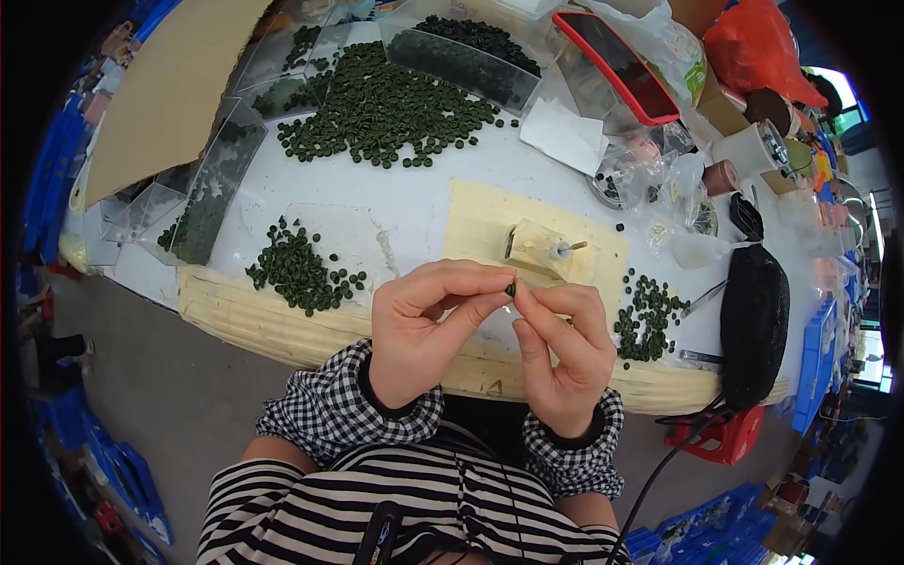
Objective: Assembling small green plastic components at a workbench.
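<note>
A small dark green piece (511,289), rounded and slightly pointed, is pinched between the thumb and index fingertips of my left hand (424,320). From the other side, the index fingertip of my right hand (568,353) meets the piece. My right thumb is bent below that finger, and the exact contact is too small to make out. Just beyond the hands, a pale block with a short metal pin (546,248) sits on a yellowish sheet (476,212). Similar green pieces form a small heap (299,268) to the left and a loose scatter (650,318) to the right.
A large pile of green pieces (377,104) spreads at the back, beside clear bins (461,66). White paper (562,135), a red-cased phone (621,71) and plastic bags (659,179) lie back right. A black pouch (756,301) and tweezers (706,297) lie at right; cardboard (169,94) leans far left.
</note>
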Available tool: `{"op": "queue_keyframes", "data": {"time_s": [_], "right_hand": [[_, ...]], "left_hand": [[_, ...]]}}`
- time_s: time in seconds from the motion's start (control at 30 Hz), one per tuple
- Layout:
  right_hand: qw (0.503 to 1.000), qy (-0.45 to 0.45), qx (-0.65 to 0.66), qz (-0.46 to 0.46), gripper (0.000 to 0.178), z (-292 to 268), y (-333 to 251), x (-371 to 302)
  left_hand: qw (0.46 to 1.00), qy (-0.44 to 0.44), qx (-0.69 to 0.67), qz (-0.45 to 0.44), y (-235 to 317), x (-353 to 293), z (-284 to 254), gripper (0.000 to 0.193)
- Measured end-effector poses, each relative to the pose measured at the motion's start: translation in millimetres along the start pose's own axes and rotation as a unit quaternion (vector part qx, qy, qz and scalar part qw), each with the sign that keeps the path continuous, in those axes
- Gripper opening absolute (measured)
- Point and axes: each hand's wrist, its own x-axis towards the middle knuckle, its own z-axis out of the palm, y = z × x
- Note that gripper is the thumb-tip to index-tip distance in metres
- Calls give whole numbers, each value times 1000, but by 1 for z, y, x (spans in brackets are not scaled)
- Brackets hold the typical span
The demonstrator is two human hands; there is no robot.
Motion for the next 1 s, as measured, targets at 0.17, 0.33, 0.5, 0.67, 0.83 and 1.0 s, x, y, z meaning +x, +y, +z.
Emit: {"op": "queue_keyframes", "data": {"time_s": [0.17,0.33,0.5,0.67,0.83,1.0], "right_hand": [[1000,-7,14,13,34,-1,-1,-1],[1000,2,-3,-4,34,3,1,-2],[998,25,-49,19,33,0,-1,-5],[988,86,-81,96,15,-17,3,-17],[980,32,-181,71,11,-26,6,-22],[945,-14,-319,67,11,-25,6,-27]], "left_hand": [[1000,-11,23,4,0,1,-1,20],[1000,1,-1,-22,1,0,-1,18],[993,-26,110,28,7,6,-6,17],[897,-15,425,118,23,7,-35,12],[853,-50,507,117,23,5,-47,12],[895,-37,436,89,33,3,-49,12]]}}
